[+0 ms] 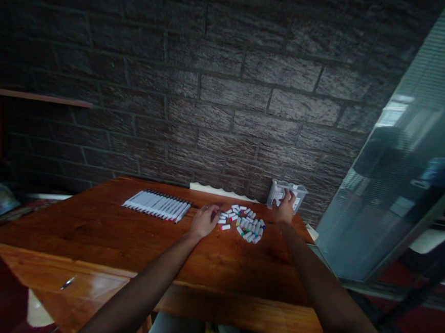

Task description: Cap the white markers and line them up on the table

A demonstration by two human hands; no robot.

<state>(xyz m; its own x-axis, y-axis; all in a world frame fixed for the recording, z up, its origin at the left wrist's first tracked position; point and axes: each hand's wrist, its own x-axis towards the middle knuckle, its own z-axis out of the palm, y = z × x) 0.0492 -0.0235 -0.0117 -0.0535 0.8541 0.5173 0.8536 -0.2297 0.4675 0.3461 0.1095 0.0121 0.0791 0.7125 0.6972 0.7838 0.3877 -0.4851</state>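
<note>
My left hand (204,221) rests on the wooden table with its fingers loosely bent and the thumb a little apart. Its fingertips are at the left edge of a loose group of short white cylinders with coloured ends (233,214); I see nothing held in it. A second, denser cluster of such cylinders (250,229) lies to the right. My right hand (285,208) reaches to a clear plastic box (300,194) by the wall, thumb and fingers spread in front of it. Whether the fingertips touch the box is unclear.
A neat row of white markers (158,205) lies on the left of the wooden table (86,227). A white strip with a wavy edge (224,192) runs along the back by the stone wall (219,104). A glass partition (373,214) stands to the right.
</note>
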